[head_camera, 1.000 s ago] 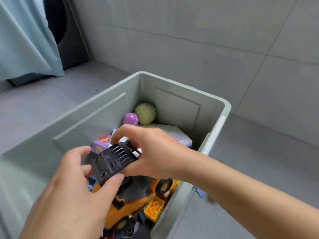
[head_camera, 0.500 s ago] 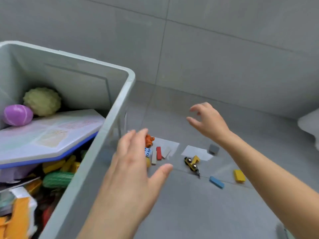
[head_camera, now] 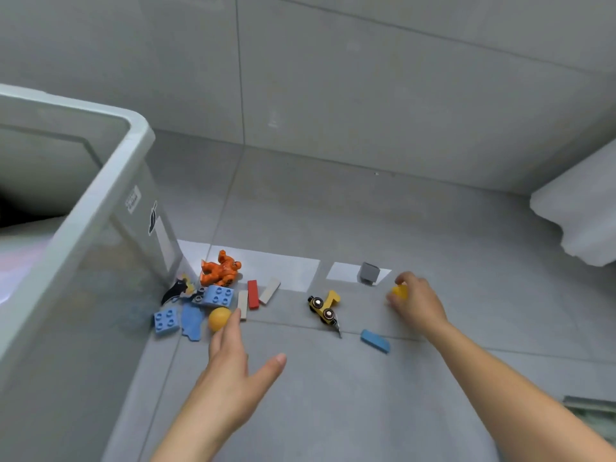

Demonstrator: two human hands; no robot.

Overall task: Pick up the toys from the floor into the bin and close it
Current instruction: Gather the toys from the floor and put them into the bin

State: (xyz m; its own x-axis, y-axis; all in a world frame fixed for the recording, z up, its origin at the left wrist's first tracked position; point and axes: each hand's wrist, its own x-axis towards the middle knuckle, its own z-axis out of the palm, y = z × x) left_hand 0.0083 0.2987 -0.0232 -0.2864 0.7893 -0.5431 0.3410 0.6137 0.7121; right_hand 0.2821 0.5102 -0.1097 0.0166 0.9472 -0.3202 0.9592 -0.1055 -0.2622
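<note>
The bin (head_camera: 110, 181) fills the left of our view, a pale translucent tub standing open on the grey tiled floor (head_camera: 366, 395) with no lid on it. A bulky white shape (head_camera: 580, 215) at the right edge could be that lid, but we cannot tell. The bin stands just beside the scatter, which we judge makes each carry short.

Our left hand (head_camera: 233, 371) reaches forward flat and open, fingers straight and thumb spread, holding nothing. Its fingertips lie just beside the orange ball (head_camera: 219, 317), which we take to be its next pick. Our right hand (head_camera: 416, 301) is further out and low over the floor, its fingers curled round a small yellow block (head_camera: 400, 291). Working both hands at once should save trips.

The other toys lie on the floor: an orange figure (head_camera: 221, 270) partly on white paper sheets (head_camera: 283, 266), two blue studded bricks (head_camera: 218, 295) near the bin's corner, a yellow wheeled vehicle (head_camera: 323, 306) between our hands, a red plank (head_camera: 253, 294), a blue block (head_camera: 375, 340) and a grey cube (head_camera: 369, 272). By our reckoning, much is not yet gathered.
</note>
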